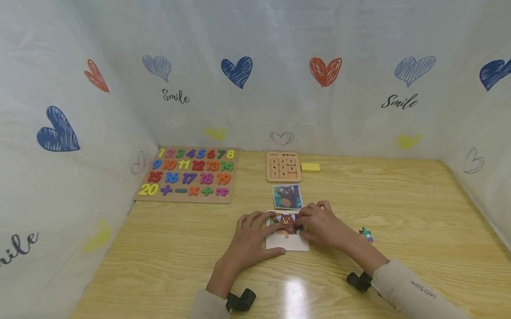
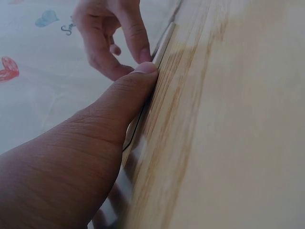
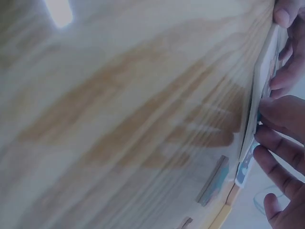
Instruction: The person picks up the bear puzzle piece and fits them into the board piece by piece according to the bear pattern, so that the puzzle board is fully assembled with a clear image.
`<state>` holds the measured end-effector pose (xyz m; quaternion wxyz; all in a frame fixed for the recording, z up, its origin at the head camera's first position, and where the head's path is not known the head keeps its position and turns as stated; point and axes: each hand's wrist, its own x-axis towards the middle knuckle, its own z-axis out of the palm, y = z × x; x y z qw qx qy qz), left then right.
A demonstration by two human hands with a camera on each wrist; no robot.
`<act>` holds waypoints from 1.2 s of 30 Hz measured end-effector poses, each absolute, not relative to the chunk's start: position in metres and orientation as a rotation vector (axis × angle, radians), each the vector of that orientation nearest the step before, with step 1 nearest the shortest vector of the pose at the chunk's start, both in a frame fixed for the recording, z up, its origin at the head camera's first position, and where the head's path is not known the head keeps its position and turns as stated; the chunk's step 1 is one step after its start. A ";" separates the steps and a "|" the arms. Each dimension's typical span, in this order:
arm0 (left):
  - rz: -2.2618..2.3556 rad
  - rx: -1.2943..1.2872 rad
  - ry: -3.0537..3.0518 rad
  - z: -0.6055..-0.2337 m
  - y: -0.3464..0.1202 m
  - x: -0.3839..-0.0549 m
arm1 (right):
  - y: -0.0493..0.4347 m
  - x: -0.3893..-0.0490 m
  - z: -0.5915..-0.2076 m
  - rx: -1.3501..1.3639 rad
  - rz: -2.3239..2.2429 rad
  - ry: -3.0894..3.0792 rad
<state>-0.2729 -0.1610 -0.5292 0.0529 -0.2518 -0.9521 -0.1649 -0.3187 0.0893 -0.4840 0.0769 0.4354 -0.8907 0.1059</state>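
A white puzzle board [image 1: 289, 244] lies on the table with a partly assembled bear picture in its upper part. My left hand [image 1: 248, 237] holds the board from the left, thumb along its near edge and fingers over the picture. In the left wrist view, the left thumb [image 2: 138, 78] presses at the board's edge. From the right, my right hand [image 1: 323, 226] pinches a dark puzzle piece [image 1: 298, 225] at the picture's right side, mostly covered by the fingers. Just beyond the board is a bear picture card [image 1: 287, 196].
A loose teal puzzle piece [image 1: 367, 234] lies beside the right forearm. Further back stand a wooden number slide puzzle [image 1: 283, 168] and a yellow block [image 1: 310, 168]. At the back left is a board of colourful numbers [image 1: 186, 173]. Printed curtains surround the table [image 1: 411, 203].
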 end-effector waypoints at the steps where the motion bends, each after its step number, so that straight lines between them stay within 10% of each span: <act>1: -0.502 -0.766 -2.895 -0.529 -0.161 -0.273 | 0.090 -0.318 -0.485 1.306 0.319 -2.666; 36: -0.391 -0.735 -2.870 -0.527 -0.151 -0.268 | 0.137 -0.306 -0.478 1.102 0.481 -2.701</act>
